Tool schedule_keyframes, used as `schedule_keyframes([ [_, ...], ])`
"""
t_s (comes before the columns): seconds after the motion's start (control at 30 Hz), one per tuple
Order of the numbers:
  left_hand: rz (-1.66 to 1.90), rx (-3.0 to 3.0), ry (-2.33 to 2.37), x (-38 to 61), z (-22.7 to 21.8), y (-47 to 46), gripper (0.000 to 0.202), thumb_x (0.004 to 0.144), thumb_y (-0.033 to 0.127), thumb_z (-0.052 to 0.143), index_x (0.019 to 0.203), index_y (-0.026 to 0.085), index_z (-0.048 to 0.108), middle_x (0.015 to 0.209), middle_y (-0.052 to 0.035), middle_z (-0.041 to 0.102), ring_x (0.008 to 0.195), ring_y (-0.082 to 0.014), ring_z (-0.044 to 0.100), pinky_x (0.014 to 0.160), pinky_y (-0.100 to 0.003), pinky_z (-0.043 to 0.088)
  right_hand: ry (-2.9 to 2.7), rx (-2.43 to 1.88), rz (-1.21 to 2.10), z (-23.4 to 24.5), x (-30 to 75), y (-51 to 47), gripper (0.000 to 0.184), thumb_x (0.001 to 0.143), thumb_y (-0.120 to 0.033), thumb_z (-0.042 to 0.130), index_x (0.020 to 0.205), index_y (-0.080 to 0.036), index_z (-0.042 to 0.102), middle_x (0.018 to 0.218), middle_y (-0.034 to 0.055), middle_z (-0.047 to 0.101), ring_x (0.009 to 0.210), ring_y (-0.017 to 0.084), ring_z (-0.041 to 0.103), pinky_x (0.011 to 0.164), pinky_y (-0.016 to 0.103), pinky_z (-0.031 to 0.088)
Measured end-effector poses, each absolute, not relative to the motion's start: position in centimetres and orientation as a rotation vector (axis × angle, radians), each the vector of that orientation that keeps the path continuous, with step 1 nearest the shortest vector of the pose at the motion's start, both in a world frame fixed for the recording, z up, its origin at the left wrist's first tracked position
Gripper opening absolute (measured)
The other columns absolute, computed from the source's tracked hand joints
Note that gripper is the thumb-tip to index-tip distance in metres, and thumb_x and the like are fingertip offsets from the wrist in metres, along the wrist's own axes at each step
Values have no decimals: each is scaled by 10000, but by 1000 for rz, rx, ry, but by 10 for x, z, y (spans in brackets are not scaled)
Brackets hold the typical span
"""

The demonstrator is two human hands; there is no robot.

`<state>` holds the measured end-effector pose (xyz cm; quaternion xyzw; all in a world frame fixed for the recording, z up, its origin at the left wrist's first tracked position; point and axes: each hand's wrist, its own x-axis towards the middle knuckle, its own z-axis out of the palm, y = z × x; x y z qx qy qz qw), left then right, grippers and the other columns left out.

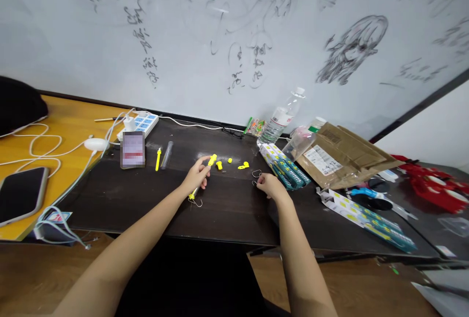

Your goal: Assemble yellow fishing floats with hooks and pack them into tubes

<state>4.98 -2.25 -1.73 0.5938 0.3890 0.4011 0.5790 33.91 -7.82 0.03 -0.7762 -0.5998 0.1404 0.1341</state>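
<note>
The left hand (198, 174) grasps the tube (212, 160) above the counter (227, 214), its long axis slanting forward and rightward. The hook (256, 176) lies well to the tube's right, by the nearer right hand (270, 185), whose fingertips appear pinched on it.

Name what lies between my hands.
In the head view, small yellow pieces lie between the left hand and right hand, slightly toward the whiteboard, plus curved wire by the latter.
</note>
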Motion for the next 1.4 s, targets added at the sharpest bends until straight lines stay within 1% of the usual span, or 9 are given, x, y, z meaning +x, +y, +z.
schedule_keyframes([
  [0.2,918,1404,906,49,-15,-24,450,874,313,473,1313,274,386,700,64,489,351,-30,471,332,-142,396,-1829,-2427,629,15,334,-71,120,628,-148,636,591,-180,526,463,-1,533,337,126,499,367,248,406],
  [0.4,953,1421,886,48,-17,-24,435,886,323,458,1312,284,381,709,63,490,355,-24,471,342,-138,401,-1608,-2059,695,-7,356,-89,100,724,-210,534,686,-195,443,534,-52,451,450,105,504,370,190,401],
  [0.57,949,1439,882,50,-15,-26,427,887,309,451,1309,283,391,713,61,487,355,-21,467,340,-131,395,-1722,-2185,375,-11,370,-103,80,749,-216,531,692,-177,491,628,-22,507,544,104,503,474,199,374],
  [0.8,917,1460,879,49,-12,-28,443,884,296,453,1321,272,387,693,64,494,363,-17,469,348,-114,392,-2118,-2325,-236,15,332,-70,164,813,-190,529,955,-174,608,1065,118,571,867,199,625,633,253,420],
  [0.97,895,1424,894,47,-13,-28,459,875,307,481,1321,256,388,688,65,497,361,-16,467,340,-120,401,-2331,-2374,-145,26,317,-37,139,696,-22,589,787,-114,639,941,162,649,885,262,661,723,309,466],
  [1.1,899,1407,927,49,-19,-24,449,880,317,477,1315,234,404,696,58,501,361,-26,477,333,-139,409,-2357,-2284,-98,38,321,-27,98,666,-78,629,721,-141,577,856,124,672,855,262,667,720,329,488],
  [1.17,889,1383,928,51,-23,-21,439,879,330,484,1299,220,421,693,58,500,358,-27,481,335,-143,410,-2230,-2143,49,44,318,-27,56,724,-145,573,744,-166,525,796,83,663,774,219,670,659,311,507],
  [1.23,873,1364,918,52,-26,-20,401,877,346,485,1254,212,454,689,59,496,354,-30,484,332,-148,409,-1941,-1873,436,44,307,-29,70,741,-187,525,758,-188,457,703,27,635,631,166,649,550,272,515],
  [1.4,845,1308,896,54,-24,-20,319,879,343,454,1169,211,478,657,65,496,333,-35,474,322,-148,399,-1361,-1203,1315,20,251,-30,263,620,-205,597,782,-216,390,612,-54,618,481,115,600,391,209,496],
])
